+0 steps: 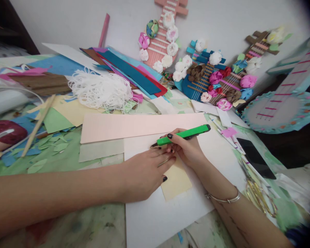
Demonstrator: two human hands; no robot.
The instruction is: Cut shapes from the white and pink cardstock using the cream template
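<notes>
Hands (143,175) at cream paper (177,182), right (189,150) gripping green cutter (184,133)

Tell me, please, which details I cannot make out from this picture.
In the head view:
- Upper part of the pale yellow paper: hidden by the left hand and right hand.
- Whether the tip of the green tool touches the surface: too small to tell.
- Top of the pink guitar: cut off by the upper edge.
- Neck end of the blue-rimmed guitar: cut off by the right edge.
</notes>
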